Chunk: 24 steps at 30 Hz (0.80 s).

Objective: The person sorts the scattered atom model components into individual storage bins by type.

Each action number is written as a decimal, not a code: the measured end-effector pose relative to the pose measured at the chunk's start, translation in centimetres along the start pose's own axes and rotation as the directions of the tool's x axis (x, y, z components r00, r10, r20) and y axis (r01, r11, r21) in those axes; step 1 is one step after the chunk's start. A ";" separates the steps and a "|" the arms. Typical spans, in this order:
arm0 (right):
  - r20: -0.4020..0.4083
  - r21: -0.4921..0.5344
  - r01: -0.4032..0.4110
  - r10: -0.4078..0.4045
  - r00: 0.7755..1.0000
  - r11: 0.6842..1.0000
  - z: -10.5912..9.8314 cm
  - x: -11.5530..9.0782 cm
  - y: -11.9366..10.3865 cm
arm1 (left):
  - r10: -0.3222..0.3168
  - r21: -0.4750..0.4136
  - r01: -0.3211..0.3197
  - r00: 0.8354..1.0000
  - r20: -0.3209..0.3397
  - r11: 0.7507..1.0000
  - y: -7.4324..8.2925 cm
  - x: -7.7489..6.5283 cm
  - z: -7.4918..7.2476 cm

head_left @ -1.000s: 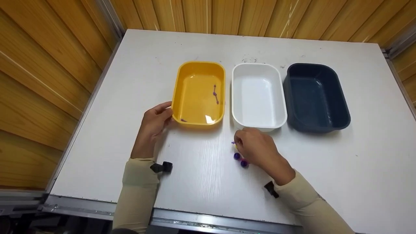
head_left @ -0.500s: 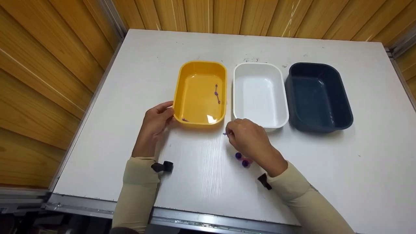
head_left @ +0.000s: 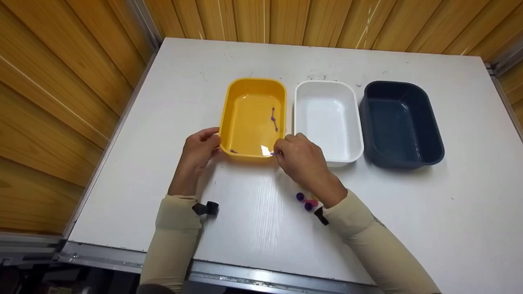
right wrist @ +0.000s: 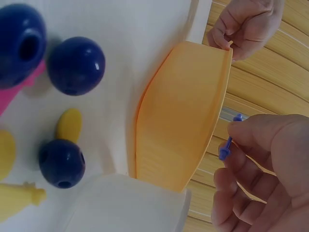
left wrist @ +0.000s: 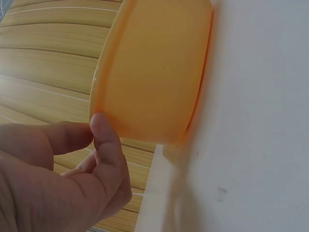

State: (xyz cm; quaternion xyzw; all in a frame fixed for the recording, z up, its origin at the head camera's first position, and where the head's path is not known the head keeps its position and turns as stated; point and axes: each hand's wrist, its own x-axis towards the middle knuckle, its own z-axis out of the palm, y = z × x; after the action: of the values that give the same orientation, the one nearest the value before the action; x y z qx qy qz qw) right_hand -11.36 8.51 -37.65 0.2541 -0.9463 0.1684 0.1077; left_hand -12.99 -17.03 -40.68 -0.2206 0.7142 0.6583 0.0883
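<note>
In the head view my left hand (head_left: 198,151) pinches the near left corner of the yellow box (head_left: 249,118) by its rim, between thumb and forefinger. My right hand (head_left: 302,159) hovers over the same box's near right corner. Between its thumb and forefinger it pinches a small purple rod (right wrist: 224,153) with a knob at each end, best seen in the right wrist view. Inside the box, a jointed purple piece (head_left: 273,118) lies along the right side. Another small purple piece (head_left: 233,151) lies at the near left, partly hidden by the wall.
A white box (head_left: 327,118) and a dark blue box (head_left: 402,126) stand to the right of the yellow one. Below my right wrist lie several dark blue-purple balls with holes (right wrist: 76,66), yellow pieces (right wrist: 70,124) and a pink piece (head_left: 312,202), partly hidden by the arm.
My right hand has carried the purple rod up and left, from in front of the white box to the yellow box's near right corner. The left hand stays at the yellow box.
</note>
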 end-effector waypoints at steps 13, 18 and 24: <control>0.043 -0.078 0.053 -0.049 0.998 0.996 1.0 2.0 -0.6 | 0.020 -0.009 -0.020 1.000 -0.004 1.000 0.1 -0.2 0.2; 0.089 -0.091 0.034 -0.026 0.996 0.995 1.0 2.3 -0.7 | 0.011 0.028 -0.010 1.000 -0.019 1.000 0.2 -0.2 0.3; 0.099 -0.076 0.062 -0.054 0.994 0.995 1.0 2.4 -0.8 | 0.008 0.031 -0.006 0.999 -0.038 0.999 0.2 -0.3 0.3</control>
State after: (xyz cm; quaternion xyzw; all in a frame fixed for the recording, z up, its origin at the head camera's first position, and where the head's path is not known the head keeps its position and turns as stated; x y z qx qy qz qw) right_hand -13.07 6.42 -37.71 0.2850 -0.9485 0.1150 0.0763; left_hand -12.89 -16.70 -40.39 -0.2291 0.7267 0.6432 0.0759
